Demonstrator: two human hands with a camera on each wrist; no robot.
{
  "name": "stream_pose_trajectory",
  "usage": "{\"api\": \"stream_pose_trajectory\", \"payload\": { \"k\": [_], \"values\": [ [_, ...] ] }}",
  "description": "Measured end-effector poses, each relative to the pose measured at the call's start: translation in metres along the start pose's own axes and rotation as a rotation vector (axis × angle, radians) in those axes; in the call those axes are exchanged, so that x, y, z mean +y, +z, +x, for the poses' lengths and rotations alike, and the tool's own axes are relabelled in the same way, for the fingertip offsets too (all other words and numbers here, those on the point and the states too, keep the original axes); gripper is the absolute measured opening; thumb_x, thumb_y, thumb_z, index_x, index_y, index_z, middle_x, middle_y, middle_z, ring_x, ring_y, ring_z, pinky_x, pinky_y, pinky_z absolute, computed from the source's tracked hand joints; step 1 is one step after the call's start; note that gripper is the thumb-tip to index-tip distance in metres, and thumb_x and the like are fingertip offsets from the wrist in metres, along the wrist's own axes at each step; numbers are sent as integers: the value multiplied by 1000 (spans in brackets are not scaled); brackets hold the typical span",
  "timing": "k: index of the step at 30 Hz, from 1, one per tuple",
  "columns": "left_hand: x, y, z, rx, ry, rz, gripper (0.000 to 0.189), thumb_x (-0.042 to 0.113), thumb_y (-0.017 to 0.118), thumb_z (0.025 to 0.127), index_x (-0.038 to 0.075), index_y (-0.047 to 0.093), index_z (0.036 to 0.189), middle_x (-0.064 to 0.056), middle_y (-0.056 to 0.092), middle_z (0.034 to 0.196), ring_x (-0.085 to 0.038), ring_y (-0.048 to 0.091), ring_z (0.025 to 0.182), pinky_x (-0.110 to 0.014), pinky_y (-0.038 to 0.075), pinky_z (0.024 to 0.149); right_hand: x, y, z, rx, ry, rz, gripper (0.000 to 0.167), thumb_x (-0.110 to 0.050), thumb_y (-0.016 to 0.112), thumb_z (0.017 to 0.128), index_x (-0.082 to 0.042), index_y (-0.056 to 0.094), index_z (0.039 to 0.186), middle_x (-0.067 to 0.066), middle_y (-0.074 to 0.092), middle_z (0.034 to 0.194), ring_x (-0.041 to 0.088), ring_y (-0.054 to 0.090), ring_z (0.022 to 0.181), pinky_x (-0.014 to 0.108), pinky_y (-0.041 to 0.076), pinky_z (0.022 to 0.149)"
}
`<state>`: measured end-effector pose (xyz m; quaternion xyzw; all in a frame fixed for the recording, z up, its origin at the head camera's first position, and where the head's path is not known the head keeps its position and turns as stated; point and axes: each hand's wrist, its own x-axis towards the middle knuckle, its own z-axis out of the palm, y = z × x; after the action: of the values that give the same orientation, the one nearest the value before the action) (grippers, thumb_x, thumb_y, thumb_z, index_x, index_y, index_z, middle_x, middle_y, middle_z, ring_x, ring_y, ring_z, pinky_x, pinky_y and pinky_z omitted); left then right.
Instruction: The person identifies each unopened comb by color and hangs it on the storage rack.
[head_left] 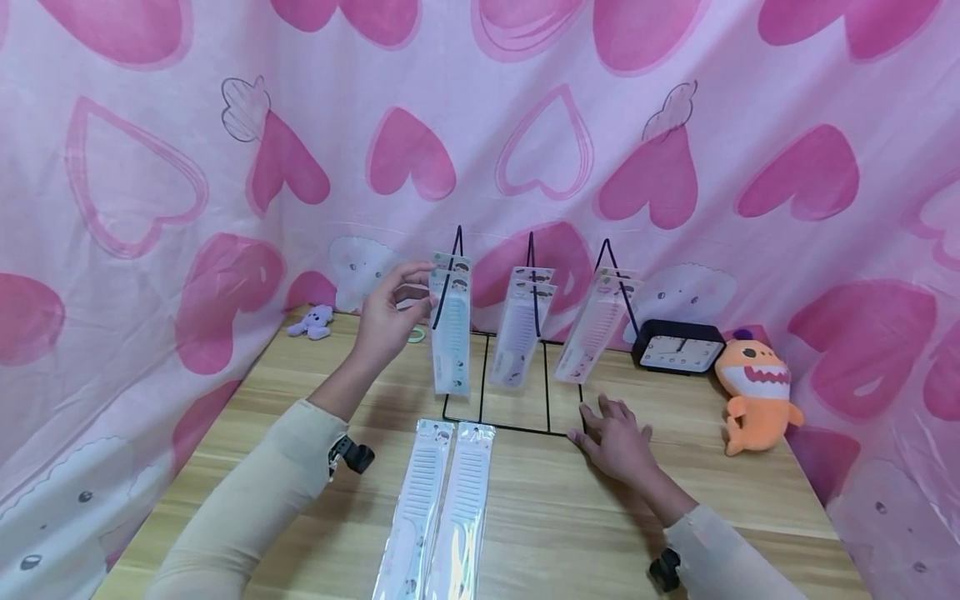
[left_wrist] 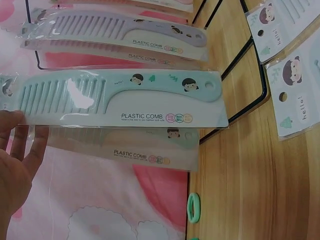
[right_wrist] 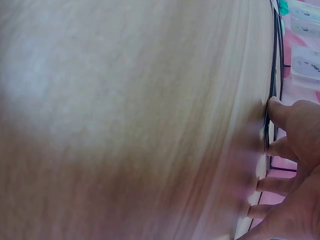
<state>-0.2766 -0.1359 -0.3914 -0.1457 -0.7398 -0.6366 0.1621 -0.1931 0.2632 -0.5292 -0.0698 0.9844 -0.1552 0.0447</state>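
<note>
A black wire rack [head_left: 514,426] stands on the table with three upright prongs, each bearing packaged combs. On the left prong hang packaged green combs [head_left: 451,350], one in front of another. My left hand [head_left: 393,312] is at the upper left edge of the front one, its fingertips against the wrapper [left_wrist: 175,107]; its grip is partly hidden. Purple combs [head_left: 517,337] hang in the middle, pink ones [head_left: 592,333] on the right. With fingers spread, my right hand [head_left: 618,442] rests by the rack's front right corner, touching the base wire [right_wrist: 272,90].
Two wrapped pale combs [head_left: 442,508] lie side by side in front of the rack. Behind to the right stand a black clock [head_left: 681,347] and an orange plush shark [head_left: 757,400]. A purple toy [head_left: 313,322] and a green ring [head_left: 416,335] lie at the back left.
</note>
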Motion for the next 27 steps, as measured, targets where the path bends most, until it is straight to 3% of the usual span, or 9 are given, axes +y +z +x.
{"api": "stream_pose_trajectory", "payload": {
  "k": [5, 14, 21, 27],
  "values": [
    [-1, 0, 3, 0, -8, 16, 49, 1, 78, 101, 28, 71, 142, -12, 68, 131, -31, 75, 116, -45, 72, 80, 0, 0, 0, -1, 1, -2, 62, -46, 68, 109, -12, 59, 160, 32, 36, 175, 64, 32, 159, 101, 21, 109],
    [-2, -1, 7, 29, 36, 71, 48, 2, 79, 101, 28, 72, 140, -12, 71, 131, -32, 75, 117, -23, 67, 84, 1, 3, 1, -8, 2, -14, 63, -49, 67, 110, -13, 58, 161, 31, 34, 176, 63, 31, 160, 101, 21, 110],
    [-3, -2, 4, 15, 73, 41, 54, -3, 76, 101, 24, 71, 148, -17, 71, 137, -36, 75, 120, -23, 68, 86, 0, 3, 0, -12, 14, -13, 63, -49, 66, 110, -14, 58, 161, 31, 34, 176, 63, 31, 160, 100, 21, 111],
    [-8, -5, 3, 9, 93, 61, 66, -7, 73, 102, 31, 66, 156, -17, 74, 134, -37, 76, 120, -21, 67, 88, 1, 3, -1, -2, 12, -15, 64, -49, 67, 110, -13, 57, 162, 31, 35, 176, 64, 31, 160, 100, 21, 111]
  ]
}}
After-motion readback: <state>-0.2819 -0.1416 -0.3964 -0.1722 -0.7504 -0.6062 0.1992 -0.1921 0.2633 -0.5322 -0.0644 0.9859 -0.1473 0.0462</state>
